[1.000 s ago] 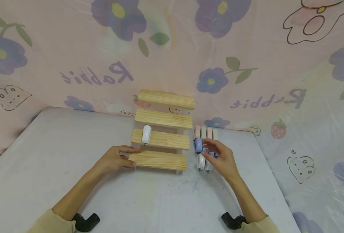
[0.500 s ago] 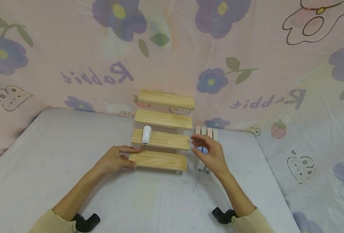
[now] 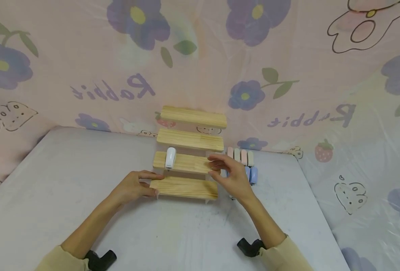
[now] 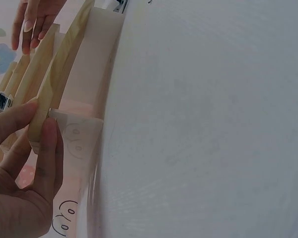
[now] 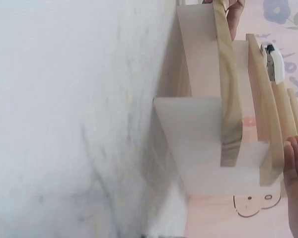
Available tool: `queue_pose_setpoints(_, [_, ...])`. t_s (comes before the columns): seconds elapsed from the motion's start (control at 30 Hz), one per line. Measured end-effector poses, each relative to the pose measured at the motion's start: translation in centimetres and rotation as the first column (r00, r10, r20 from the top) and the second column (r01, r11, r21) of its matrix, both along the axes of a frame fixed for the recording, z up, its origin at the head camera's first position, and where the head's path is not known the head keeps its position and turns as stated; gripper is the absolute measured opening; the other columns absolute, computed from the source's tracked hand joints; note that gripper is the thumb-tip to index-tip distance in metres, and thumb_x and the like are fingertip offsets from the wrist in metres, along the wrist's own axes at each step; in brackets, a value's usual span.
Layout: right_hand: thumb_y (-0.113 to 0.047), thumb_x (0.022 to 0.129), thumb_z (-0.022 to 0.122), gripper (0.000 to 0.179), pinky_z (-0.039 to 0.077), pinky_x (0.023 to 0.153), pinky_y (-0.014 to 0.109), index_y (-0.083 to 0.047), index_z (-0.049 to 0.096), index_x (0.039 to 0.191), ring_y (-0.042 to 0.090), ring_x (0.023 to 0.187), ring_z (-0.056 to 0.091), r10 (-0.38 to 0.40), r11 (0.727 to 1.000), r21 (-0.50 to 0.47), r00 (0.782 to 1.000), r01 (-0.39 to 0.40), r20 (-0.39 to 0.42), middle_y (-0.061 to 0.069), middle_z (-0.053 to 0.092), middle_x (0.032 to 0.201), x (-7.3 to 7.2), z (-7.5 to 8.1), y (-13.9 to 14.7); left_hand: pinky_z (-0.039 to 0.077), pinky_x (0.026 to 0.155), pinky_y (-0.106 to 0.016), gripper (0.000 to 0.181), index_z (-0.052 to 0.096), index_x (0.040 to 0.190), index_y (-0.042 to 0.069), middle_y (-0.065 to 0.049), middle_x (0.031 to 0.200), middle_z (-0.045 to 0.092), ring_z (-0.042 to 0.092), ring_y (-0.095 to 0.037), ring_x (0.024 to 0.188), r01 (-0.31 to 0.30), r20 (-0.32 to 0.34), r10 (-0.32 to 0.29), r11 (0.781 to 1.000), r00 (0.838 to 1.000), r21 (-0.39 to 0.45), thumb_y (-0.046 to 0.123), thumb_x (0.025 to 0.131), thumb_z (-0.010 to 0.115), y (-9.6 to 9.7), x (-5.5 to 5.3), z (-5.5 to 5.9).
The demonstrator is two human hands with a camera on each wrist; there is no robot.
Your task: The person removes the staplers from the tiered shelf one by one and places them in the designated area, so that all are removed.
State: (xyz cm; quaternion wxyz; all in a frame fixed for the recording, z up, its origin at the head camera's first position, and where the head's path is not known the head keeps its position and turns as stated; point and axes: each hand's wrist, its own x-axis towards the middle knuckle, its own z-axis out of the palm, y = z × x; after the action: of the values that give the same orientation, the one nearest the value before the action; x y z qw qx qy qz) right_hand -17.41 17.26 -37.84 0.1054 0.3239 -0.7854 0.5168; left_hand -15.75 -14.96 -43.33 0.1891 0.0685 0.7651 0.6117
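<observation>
A tiered rack with wooden shelves (image 3: 184, 187) stands on the table. My left hand (image 3: 133, 185) pinches the left end of its lowest shelf, thumb and fingers on opposite faces in the left wrist view. One white mini stapler (image 3: 170, 158) lies toward the left end of the second shelf from the front. Over that shelf's right end is my right hand (image 3: 231, 177), its fingers loosely bent. Nothing shows between those fingers (image 5: 294, 153) in the right wrist view. Beyond this hand, blue staplers (image 3: 253, 175) are partly covered by it.
Pink and pale green staplers (image 3: 243, 157) form a row right of the rack, near the back wall. Below the right hand, the white staplers are mostly hidden. A printed curtain (image 3: 200, 75) hangs behind the white table (image 3: 118, 150).
My right hand has moved left from above the blue staplers to the right end of the second shelf. The left hand has kept its place on the lowest shelf.
</observation>
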Motion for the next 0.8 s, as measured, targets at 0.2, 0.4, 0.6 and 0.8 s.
queue_pose_setpoints(0.2, [0.014, 0.082, 0.074, 0.050, 0.055, 0.085, 0.046, 0.006, 0.059, 0.129, 0.038, 0.104, 0.065, 0.041, 0.999, -0.004, 0.998, -0.041, 0.040, 0.023, 0.065, 0.120, -1.4, -1.9, -0.8, 0.057, 0.079, -0.038, 0.051, 0.068, 0.126, 0.004, -0.024, 0.150, 0.040, 0.069, -0.023, 0.091, -0.005, 0.000, 0.005, 1.000, 1.000, 0.005, 0.009, 0.078, 0.084, 0.0, 0.0, -0.1])
queue_pose_setpoints(0.4, [0.007, 0.083, 0.075, 0.048, 0.055, 0.089, 0.035, 0.000, 0.061, 0.129, 0.030, 0.107, 0.065, 0.068, 0.998, 0.005, 0.996, -0.068, 0.055, 0.019, 0.066, 0.121, -1.9, -2.2, -1.8, 0.057, 0.078, -0.036, 0.050, 0.068, 0.126, 0.005, -0.023, 0.150, 0.040, 0.069, -0.022, 0.091, -0.009, 0.002, 0.009, 1.000, 1.000, -0.009, 0.010, 0.078, 0.084, 0.1, 0.0, 0.0])
queue_pose_setpoints(0.6, [0.000, 0.084, 0.078, 0.049, 0.054, 0.092, 0.031, -0.002, 0.061, 0.130, 0.025, 0.110, 0.064, 0.052, 0.997, 0.055, 0.996, -0.056, 0.078, 0.015, 0.066, 0.122, -1.9, -1.9, -3.1, 0.056, 0.077, -0.035, 0.050, 0.069, 0.126, 0.006, -0.023, 0.150, 0.041, 0.069, -0.022, 0.090, -0.010, -0.006, 0.010, 1.000, 1.000, -0.025, 0.010, 0.078, 0.084, 0.2, 0.0, 0.1])
queue_pose_setpoints(0.8, [0.002, 0.083, 0.078, 0.052, 0.053, 0.095, 0.035, 0.001, 0.058, 0.132, 0.030, 0.113, 0.063, 0.045, 0.996, 0.078, 0.993, -0.053, 0.105, 0.019, 0.064, 0.124, -1.5, -0.9, -4.4, 0.056, 0.078, -0.035, 0.050, 0.069, 0.126, 0.006, -0.022, 0.150, 0.041, 0.069, -0.021, 0.090, -0.013, 0.002, 0.013, 0.999, 1.000, -0.034, 0.010, 0.078, 0.084, 0.1, 0.0, 0.1])
